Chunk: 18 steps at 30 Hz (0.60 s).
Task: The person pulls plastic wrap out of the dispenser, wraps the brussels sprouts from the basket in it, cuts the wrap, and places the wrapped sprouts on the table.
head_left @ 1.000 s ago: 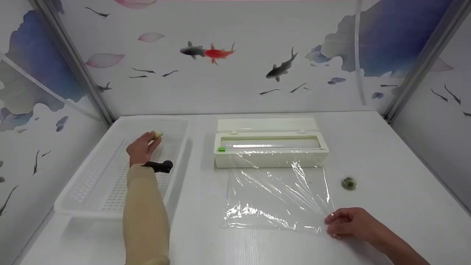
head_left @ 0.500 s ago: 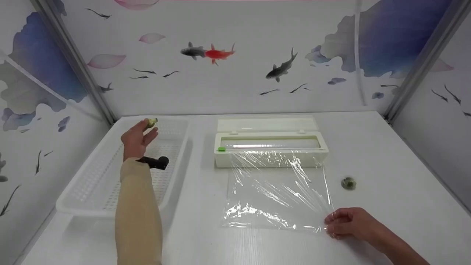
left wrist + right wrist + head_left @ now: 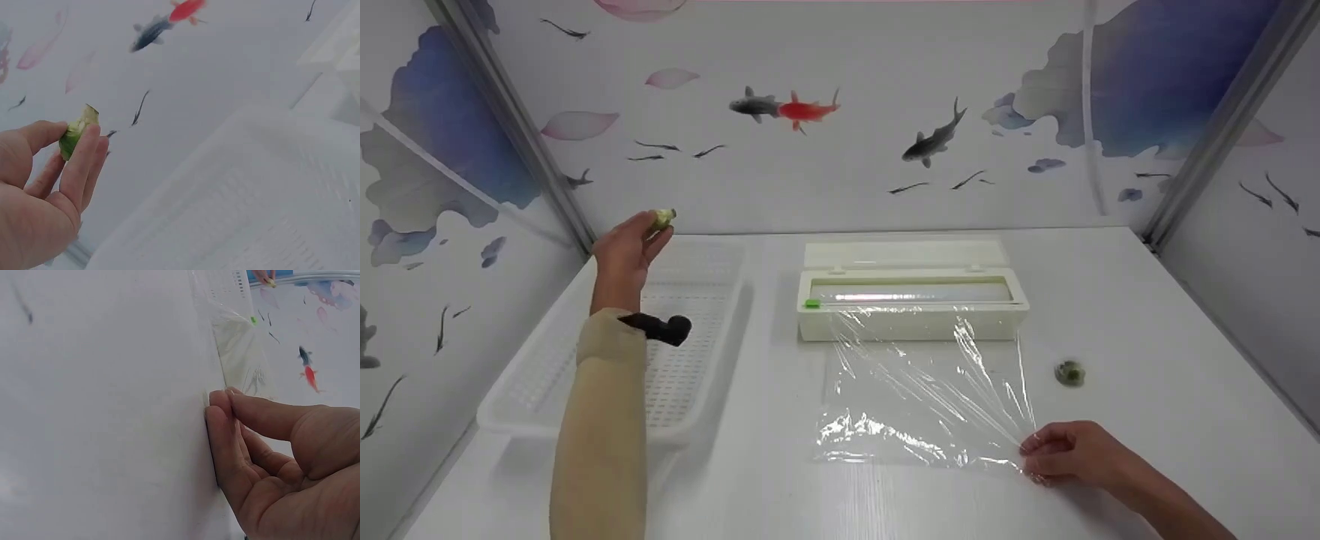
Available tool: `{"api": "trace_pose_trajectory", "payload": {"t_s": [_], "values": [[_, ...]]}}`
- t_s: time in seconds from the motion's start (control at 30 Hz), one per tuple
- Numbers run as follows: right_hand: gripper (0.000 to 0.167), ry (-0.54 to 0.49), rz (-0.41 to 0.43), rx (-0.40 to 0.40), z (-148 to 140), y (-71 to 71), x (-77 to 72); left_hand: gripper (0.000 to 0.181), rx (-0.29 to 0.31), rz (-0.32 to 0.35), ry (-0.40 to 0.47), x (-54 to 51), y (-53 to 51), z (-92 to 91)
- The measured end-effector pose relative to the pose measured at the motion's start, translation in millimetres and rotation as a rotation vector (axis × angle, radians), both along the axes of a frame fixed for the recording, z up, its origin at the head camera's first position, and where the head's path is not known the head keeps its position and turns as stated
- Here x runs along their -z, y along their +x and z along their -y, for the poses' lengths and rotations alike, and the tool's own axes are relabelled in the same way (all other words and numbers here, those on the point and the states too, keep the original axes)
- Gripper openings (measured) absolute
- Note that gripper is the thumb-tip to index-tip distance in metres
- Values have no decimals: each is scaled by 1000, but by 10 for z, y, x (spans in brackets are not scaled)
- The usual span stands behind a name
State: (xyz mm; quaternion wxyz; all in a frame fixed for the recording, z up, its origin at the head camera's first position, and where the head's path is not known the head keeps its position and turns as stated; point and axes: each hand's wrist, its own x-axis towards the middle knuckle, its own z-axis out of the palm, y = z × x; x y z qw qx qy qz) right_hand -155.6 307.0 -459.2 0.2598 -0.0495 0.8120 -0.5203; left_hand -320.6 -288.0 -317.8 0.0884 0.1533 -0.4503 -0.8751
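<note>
My left hand (image 3: 622, 259) is raised above the far end of a white basket (image 3: 697, 375). Between thumb and fingers it pinches a small green vegetable piece (image 3: 72, 140) with a pale cut end; its exact kind is unclear. On the right, my right hand (image 3: 1072, 454) pinches the front right corner of a sheet of cling film (image 3: 915, 420), low over the table. The sheet stretches, creased, from a cream cling film dispenser (image 3: 915, 326) with its lid raised at the back. In the right wrist view, thumb and fingertips (image 3: 216, 402) meet at the film's edge.
A small round green lump (image 3: 1069, 373), with a shiny clear look around it, sits on the white table right of the film. A green slider (image 3: 812, 304) is at the dispenser's left end. Printed panels (image 3: 825, 187) wall the table's back and sides.
My left hand has risen up and away from inside the basket, carrying the vegetable piece, and shifted slightly left. The right hand stays at the film's corner.
</note>
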Motion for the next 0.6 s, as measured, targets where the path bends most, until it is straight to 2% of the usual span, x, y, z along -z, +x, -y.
{"api": "trace_pose_trajectory", "payload": {"t_s": [0.1,0.17,0.3,0.43,0.6], "values": [[40,-4,4,0,-2,0,10,18,18,-13,-9,-73,9,-65],[39,1,9,4,-9,1,12,17,36,-26,-17,-117,19,-119],[39,33,7,9,-20,-1,13,23,73,-40,-116,-174,52,-276],[39,33,4,5,-23,-1,14,33,120,-46,-257,-182,93,-499],[39,30,-5,6,-14,-1,16,37,200,-96,-314,-186,129,-804]]}}
